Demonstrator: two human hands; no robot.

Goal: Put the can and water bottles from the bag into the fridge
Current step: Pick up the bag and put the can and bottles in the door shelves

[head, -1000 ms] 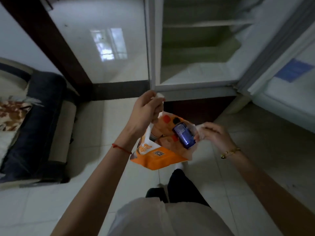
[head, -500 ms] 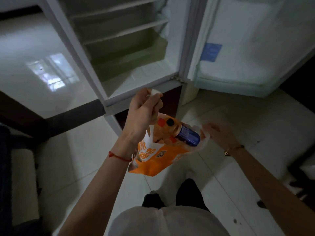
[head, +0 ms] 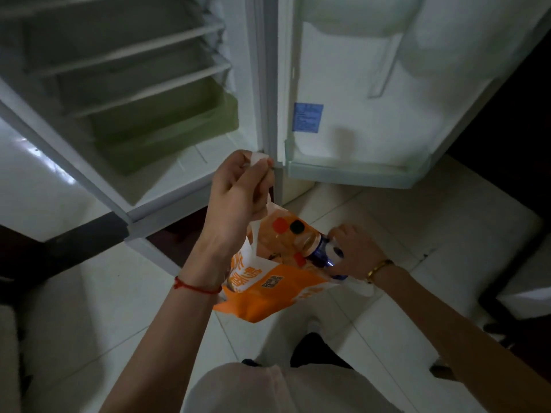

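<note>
Judged to be at the extraction step, nothing yet in the fridge [head: 185,186]. Holds up the orange bag [head: 268,296] by its white handle, pinched in the left hand [head: 238,198]. Clasps the blue can [head: 320,253] with the curled right hand [head: 354,251] at the bag mouth. Next needs the can lifted clear and carried up to a shelf [head: 143,90] above both hands.

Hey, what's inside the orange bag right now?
A blue can lies at the mouth of the bag, with the right hand curled round it. Anything deeper is covered by its walls; no bottles show.
</note>
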